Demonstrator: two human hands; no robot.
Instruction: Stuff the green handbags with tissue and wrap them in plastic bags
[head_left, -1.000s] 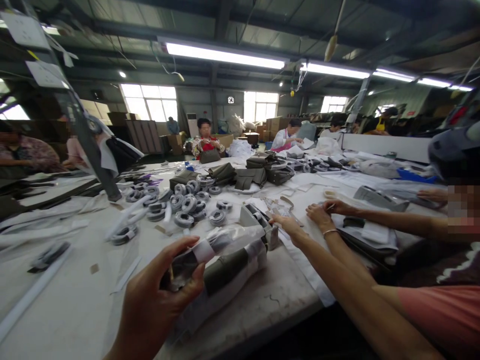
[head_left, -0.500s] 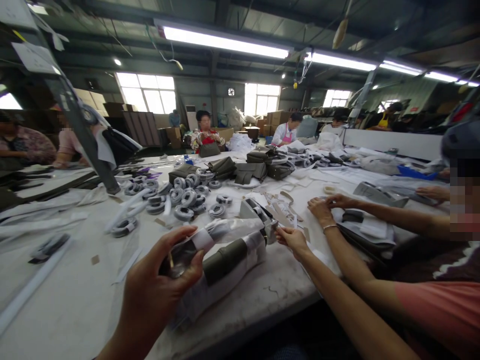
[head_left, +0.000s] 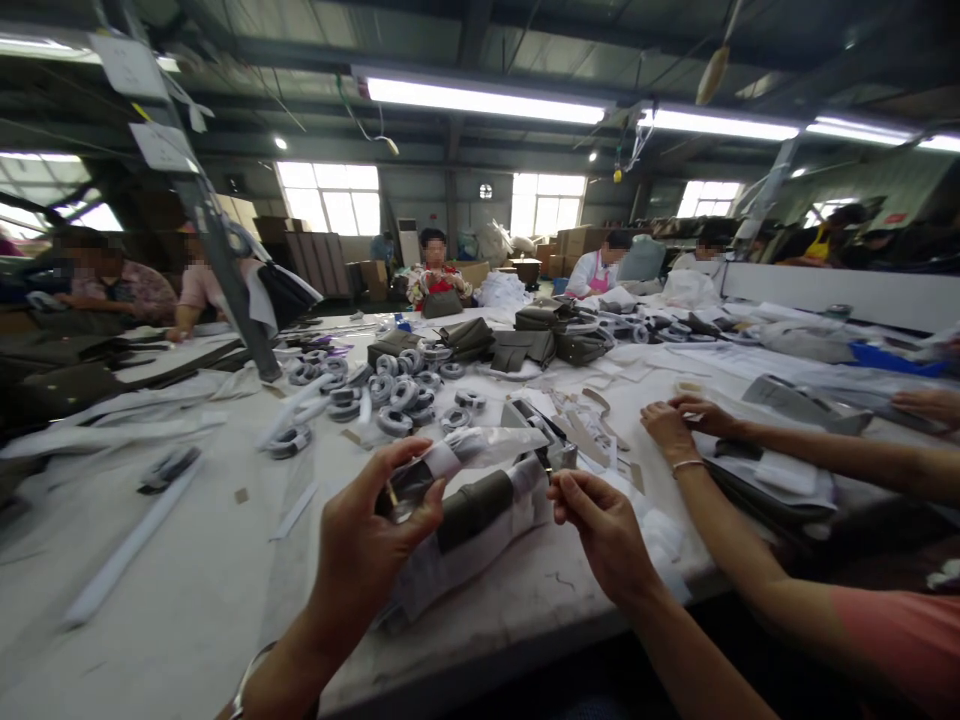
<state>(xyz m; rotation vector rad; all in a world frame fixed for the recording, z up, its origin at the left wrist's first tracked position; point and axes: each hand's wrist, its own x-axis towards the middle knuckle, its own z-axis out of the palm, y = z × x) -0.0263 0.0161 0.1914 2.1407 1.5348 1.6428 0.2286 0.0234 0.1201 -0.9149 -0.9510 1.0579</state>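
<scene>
Left hand [head_left: 364, 545]: fingers curled tight round the near end of a wrapped olive bundle [head_left: 480, 505]. The index finger arches over the top, the thumb presses from below, and a shiny bit sits between them. Firm grip, lifted a little off the table [head_left: 187, 600].

The bundle is in clear film with white bands and runs from the left hand toward 2 o'clock, low centre of view.

Right hand [head_left: 604, 535]: at 3 o'clock of the bundle, thumb and forefinger pinched narrow at the film's far edge, the other fingers folded in. Can't tell if film is caught between them.

Grey strap rolls [head_left: 397, 395] are heaped at 12 o'clock of the left hand, with olive bags [head_left: 525, 340] beyond.

Co-worker's hands [head_left: 667, 425] are at 1 o'clock of the right hand, on white sheets, apart from it.
</scene>
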